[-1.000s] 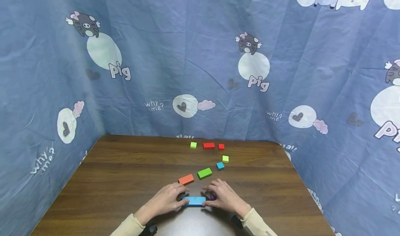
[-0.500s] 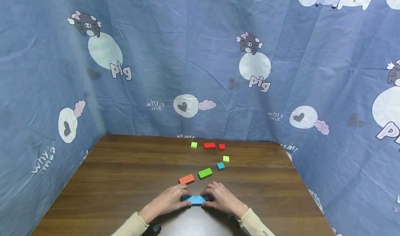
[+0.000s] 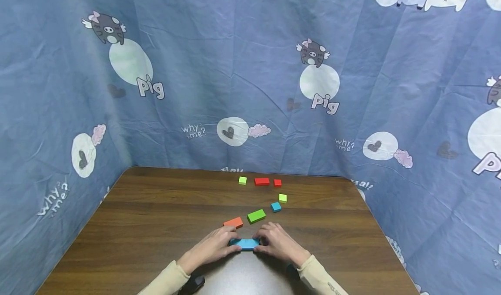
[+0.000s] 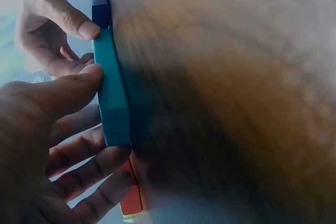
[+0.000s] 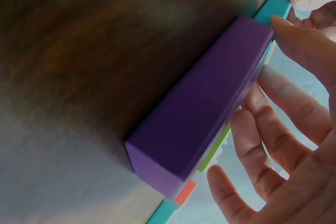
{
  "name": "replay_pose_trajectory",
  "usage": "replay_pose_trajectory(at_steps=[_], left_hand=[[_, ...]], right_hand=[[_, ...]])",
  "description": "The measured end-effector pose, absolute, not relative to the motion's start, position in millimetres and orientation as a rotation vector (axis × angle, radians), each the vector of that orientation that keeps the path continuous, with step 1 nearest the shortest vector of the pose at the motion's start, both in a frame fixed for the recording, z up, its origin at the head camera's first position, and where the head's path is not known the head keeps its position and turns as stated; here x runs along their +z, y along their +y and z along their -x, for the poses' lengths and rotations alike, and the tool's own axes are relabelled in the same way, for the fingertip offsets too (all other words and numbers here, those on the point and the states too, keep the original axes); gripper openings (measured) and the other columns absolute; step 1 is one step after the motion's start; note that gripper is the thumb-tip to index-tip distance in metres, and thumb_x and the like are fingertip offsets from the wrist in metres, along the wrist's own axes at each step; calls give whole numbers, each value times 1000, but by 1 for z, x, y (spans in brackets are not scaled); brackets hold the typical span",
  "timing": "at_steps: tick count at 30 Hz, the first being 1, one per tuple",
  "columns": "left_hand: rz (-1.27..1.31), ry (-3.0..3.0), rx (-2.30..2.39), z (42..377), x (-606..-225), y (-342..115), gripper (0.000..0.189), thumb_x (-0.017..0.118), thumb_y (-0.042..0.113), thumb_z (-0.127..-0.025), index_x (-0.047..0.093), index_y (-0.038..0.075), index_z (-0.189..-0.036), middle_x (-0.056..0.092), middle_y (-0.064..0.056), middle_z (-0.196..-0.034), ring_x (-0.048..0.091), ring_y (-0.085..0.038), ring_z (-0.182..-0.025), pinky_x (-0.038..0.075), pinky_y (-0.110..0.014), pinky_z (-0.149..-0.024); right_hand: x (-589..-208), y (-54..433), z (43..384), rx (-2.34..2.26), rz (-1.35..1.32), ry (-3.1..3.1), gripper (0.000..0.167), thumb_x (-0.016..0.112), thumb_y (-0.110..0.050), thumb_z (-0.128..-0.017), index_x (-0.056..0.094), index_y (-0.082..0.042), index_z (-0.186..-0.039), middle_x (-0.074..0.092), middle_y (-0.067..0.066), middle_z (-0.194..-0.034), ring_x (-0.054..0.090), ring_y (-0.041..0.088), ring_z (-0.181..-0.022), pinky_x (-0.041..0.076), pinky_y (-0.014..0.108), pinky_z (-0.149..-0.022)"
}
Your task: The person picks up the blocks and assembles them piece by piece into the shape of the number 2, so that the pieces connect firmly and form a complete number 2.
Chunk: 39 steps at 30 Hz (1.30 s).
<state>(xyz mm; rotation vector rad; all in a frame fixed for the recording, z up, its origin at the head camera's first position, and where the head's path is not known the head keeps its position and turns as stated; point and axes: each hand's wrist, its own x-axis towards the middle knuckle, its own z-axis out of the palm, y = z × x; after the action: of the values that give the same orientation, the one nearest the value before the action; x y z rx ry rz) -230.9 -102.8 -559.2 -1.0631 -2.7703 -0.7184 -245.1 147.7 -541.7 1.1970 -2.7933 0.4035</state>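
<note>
A patterned blue curtain (image 3: 250, 82) stood behind a brown wooden table (image 3: 156, 217). The long blue block (image 3: 247, 244) was located between the two hands. Both forearms reached in from its near side, hands angled inward. The left hand (image 3: 214, 246) pinched its left end between thumb and fingers; the right hand (image 3: 277, 243) pinched its right end, remaining fingers spread. A purple block (image 5: 197, 95) adjoined that right end; contact could not be determined. Beyond the long blue block lay an orange block (image 3: 233, 222) and a green block (image 3: 256, 216).
</note>
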Motion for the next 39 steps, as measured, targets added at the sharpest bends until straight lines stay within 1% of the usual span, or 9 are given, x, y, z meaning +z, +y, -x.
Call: replay_pose_trajectory(at_steps=[5,14,21,26,32,39], left_hand=[[1052,-2775,-716,233,-558,-103,27,68,34,-89,71,12,-104,61,5,-98,57,-4,-84,48,-26,-71],[1003,-2831,-741,232,-557,-101,27,68,34,-89,71,13,-105,62,6,-103,60,-6,-92,50,-30,-79],[1010,-2817,-774,234,-557,-100,23,72,30,-87,72,12,-100,63,5,-97,59,-6,-86,49,-28,-75],[1002,-2819,-773,235,-557,-100,22,73,29,-86,71,12,-99,63,5,-97,60,-7,-87,49,-29,-76],[1007,-2815,-770,237,-556,-99,22,73,30,-86,71,12,-99,65,4,-99,61,-7,-90,50,-30,-77],[999,-2822,-784,237,-555,-99,22,73,29,-85,71,12,-98,66,5,-97,61,-7,-89,49,-30,-75]], right_hand=[[-543,147,248,425,-1188,-2799,30,72,-41,-84,70,-19,-106,65,-8,-100,53,7,-94,44,31,-85],[-544,146,248,452,-1163,-2850,30,71,-41,-85,70,-20,-107,64,-9,-100,52,6,-94,44,31,-84],[-543,145,248,470,-1169,-2864,31,70,-41,-86,69,-19,-108,64,-9,-101,52,5,-93,45,30,-84],[-544,147,249,490,-1193,-2846,32,69,-41,-87,68,-18,-108,65,-7,-102,53,5,-94,45,30,-84],[-543,153,251,593,-1143,-2902,34,67,-46,-87,66,-20,-109,65,-8,-104,55,7,-100,46,35,-86],[-532,166,251,660,-1096,-2915,34,68,-45,-86,66,-19,-109,65,-7,-105,58,9,-101,48,33,-85]])
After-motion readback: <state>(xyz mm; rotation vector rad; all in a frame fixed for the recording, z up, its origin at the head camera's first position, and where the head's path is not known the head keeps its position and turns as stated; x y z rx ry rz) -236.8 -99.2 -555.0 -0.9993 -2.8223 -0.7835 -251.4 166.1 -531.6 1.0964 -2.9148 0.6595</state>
